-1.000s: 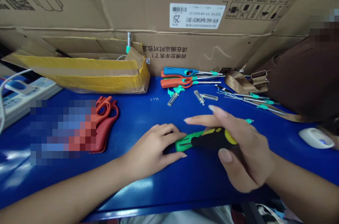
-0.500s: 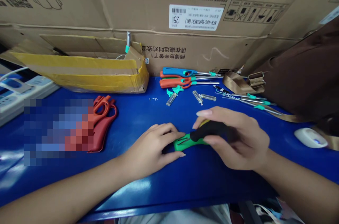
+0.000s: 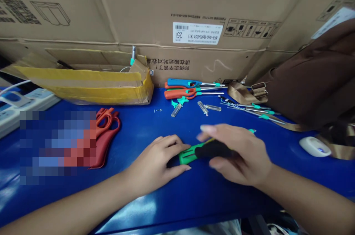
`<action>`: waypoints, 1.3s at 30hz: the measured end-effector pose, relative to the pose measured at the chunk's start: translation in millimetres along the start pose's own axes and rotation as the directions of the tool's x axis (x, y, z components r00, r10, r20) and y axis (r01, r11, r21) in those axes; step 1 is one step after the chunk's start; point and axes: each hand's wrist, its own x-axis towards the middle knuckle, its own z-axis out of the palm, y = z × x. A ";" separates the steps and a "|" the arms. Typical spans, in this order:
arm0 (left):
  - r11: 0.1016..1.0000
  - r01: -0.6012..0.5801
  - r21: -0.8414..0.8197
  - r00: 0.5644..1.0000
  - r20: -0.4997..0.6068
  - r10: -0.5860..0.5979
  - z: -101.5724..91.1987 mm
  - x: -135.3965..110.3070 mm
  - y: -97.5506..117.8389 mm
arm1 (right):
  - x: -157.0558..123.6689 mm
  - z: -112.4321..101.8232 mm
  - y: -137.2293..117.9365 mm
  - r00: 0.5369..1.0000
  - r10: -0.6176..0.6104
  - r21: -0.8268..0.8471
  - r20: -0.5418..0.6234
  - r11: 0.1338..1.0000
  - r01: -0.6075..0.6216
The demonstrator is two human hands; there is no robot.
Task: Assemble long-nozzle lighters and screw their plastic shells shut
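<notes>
My left hand point(image 3: 158, 161) pinches the end of a green lighter body point(image 3: 188, 155) between thumb and fingers, low over the blue table. The body shows dark slots and lies pointing right. My right hand point(image 3: 241, 155) is curled around a black-and-yellow handled tool point(image 3: 212, 151), blurred by motion, which lies across the lighter body. Its working end and exact kind cannot be made out. A small turquoise tip point(image 3: 252, 131) pokes out beyond my right knuckles; the rest of the lighter is covered by the hand.
Blue and orange lighters point(image 3: 181, 94) lie at the back, near clear fuel tubes point(image 3: 203, 107). Metal lighter tubes point(image 3: 257, 109) with wires rest at right, by a white mouse-like device point(image 3: 314, 147). Red handle shells point(image 3: 107, 135), a taped carton point(image 3: 111, 92) and a power strip point(image 3: 24, 107) stand left.
The view has tilted up slightly. My right hand has shifted a little left with the black-and-yellow tool, farther along the green lighter body. My left hand keeps its grip.
</notes>
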 end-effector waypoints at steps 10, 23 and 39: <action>1.000 -0.021 0.006 1.000 -0.014 0.021 1.0 0.1 -0.7 | 1.1 -3.4 2.0 1.000 0.001 0.040 -0.004 0.999 -0.001; 1.000 0.009 -0.020 1.000 0.007 -0.008 0.5 1.0 1.2 | 1.3 -17.7 -2.2 0.995 -0.089 -0.146 0.045 0.985 0.095; 1.000 -0.001 -0.008 1.000 0.003 0.001 1.4 0.2 -0.4 | 2.7 -10.7 -0.7 0.990 0.032 0.118 0.134 0.992 -0.048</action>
